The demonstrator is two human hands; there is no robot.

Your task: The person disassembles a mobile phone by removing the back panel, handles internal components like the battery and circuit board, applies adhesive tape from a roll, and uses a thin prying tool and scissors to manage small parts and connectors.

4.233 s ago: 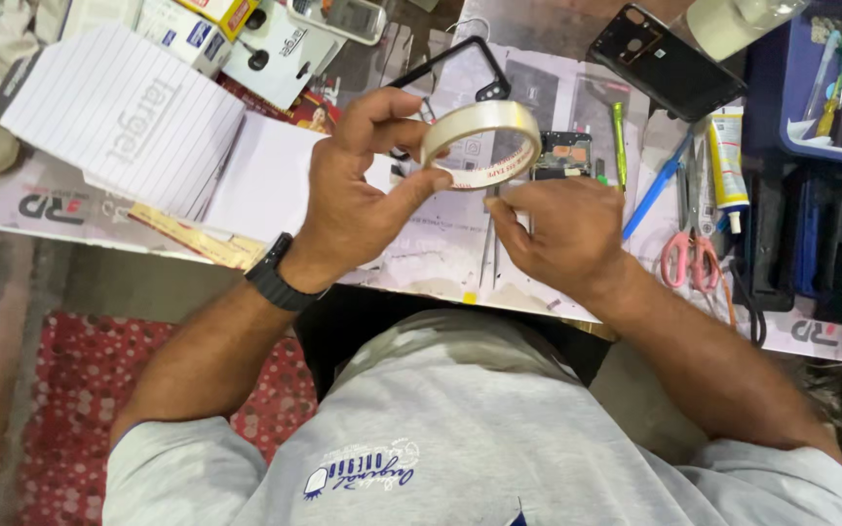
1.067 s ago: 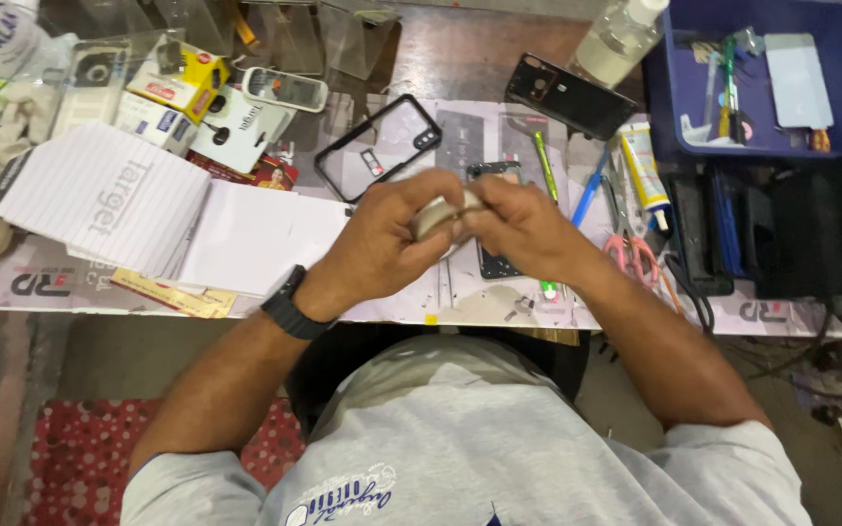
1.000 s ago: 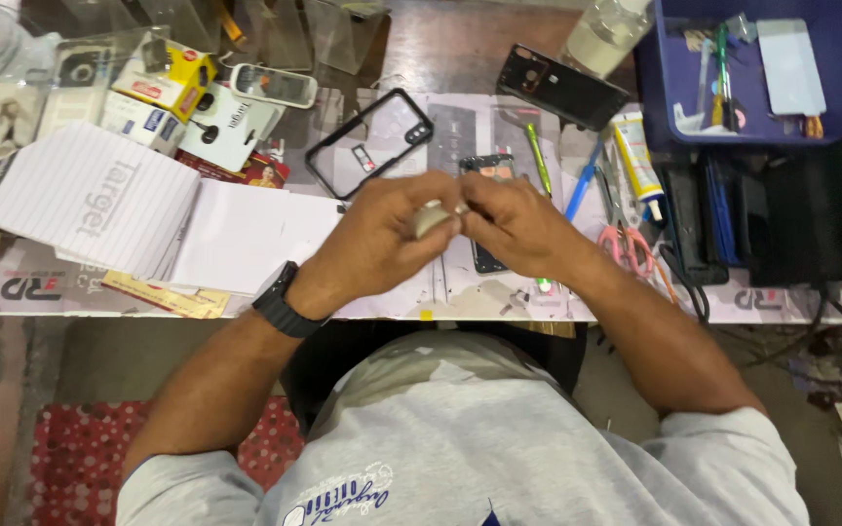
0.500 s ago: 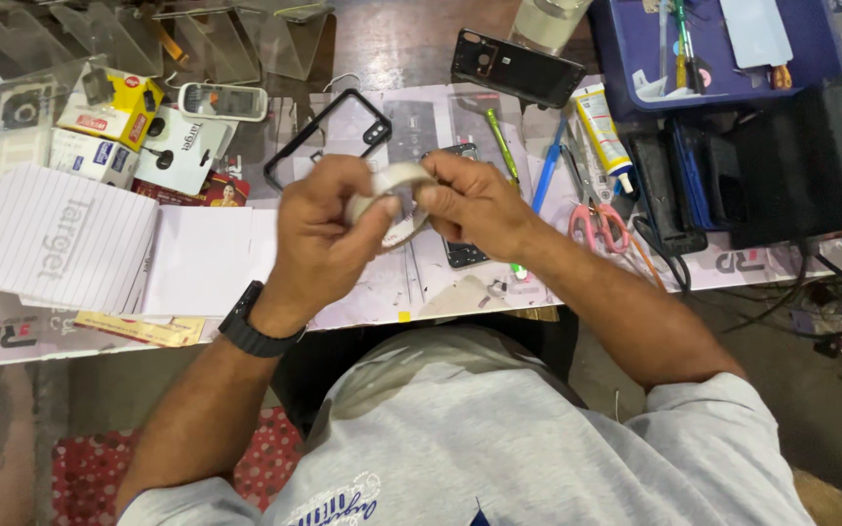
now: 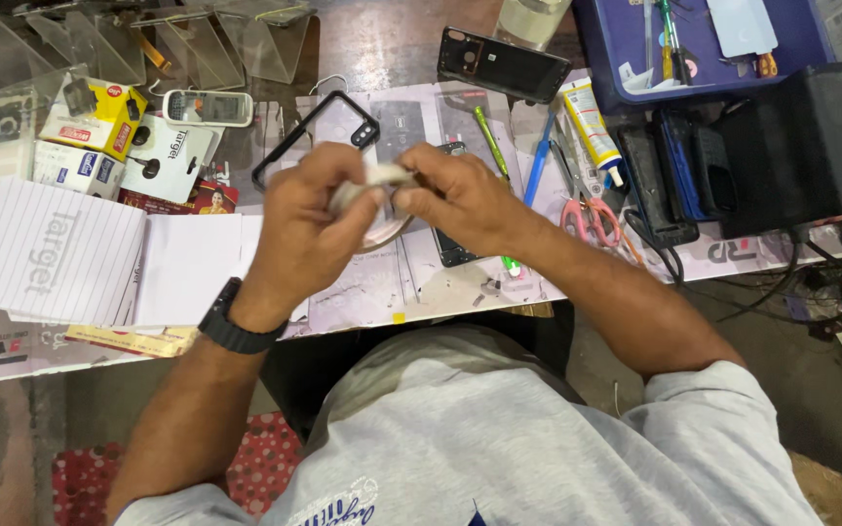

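Tape roll, pale, held above the counter between both hands. Left hand: grip clamped on the roll's left side, watch on wrist. Right hand: fingers pinched on the roll's right edge. Pink scissors lie right of the grip.

Roll of tape mostly hidden: left hand wrapped over it, right hand covering its far side; only a pale, motion-blurred sliver showed between the fingers. Whether a strip was peeled, could not tell. Dark phone on the tabletop lay half under the right hand. Blue tray cut off by top edge. Black box ran off the right edge. Small parts near the front edge too small to tell.
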